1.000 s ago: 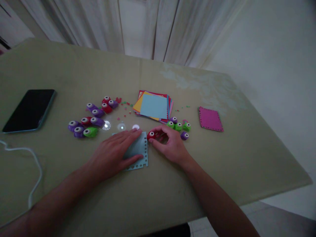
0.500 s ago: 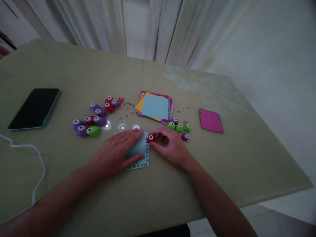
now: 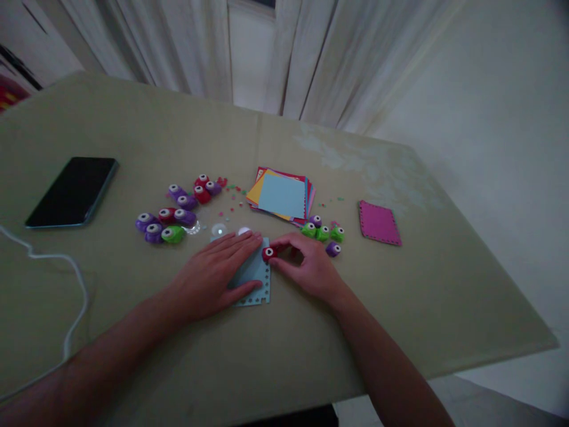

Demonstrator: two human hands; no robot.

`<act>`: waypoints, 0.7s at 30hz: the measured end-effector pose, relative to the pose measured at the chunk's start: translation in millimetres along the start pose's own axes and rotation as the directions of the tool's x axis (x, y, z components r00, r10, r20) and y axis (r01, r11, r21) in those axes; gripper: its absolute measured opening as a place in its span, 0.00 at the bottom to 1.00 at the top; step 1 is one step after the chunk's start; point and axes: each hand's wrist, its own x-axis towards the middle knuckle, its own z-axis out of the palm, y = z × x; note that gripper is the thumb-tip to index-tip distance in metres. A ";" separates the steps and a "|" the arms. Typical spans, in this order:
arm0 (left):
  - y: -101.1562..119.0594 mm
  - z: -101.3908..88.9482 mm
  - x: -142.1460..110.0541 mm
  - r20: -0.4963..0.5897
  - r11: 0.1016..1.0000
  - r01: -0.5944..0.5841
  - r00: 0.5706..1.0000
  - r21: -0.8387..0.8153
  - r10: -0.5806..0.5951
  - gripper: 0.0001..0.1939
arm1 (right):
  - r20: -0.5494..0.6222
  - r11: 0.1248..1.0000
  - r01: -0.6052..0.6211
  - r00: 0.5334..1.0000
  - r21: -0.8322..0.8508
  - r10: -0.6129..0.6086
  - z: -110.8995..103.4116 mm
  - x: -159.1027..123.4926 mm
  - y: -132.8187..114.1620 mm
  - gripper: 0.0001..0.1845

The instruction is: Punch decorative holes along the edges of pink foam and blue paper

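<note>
My left hand [image 3: 217,267] lies flat with fingers stretched out on a light blue paper square [image 3: 250,273], pressing it against the table. Small shaped holes run along the paper's right and bottom edges. My right hand [image 3: 310,267] pinches a small red paper punch [image 3: 268,254] with an eye on top between thumb and fingers. That punch sits at the right edge of the paper, near its upper corner. Just beyond my right hand stand several green punches [image 3: 322,233] and a purple punch [image 3: 333,249].
More purple, red and green punches [image 3: 185,217] cluster on the left. A stack of coloured paper [image 3: 283,194] lies behind my hands, with tiny cut-outs scattered around. A magenta square [image 3: 379,223] rests at right. At left are a black-screened tablet [image 3: 72,192] and a white cable [image 3: 80,284].
The red punch in my right hand has shifted slightly left onto the paper's edge. My left hand stays on the paper. The whole view has moved a little.
</note>
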 end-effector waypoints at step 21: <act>-1.9 3.4 1.3 -0.011 1.000 0.003 1.000 -0.005 -0.003 0.38 | -0.043 0.998 -0.051 0.998 -0.035 0.049 2.3 8.2 2.5 0.12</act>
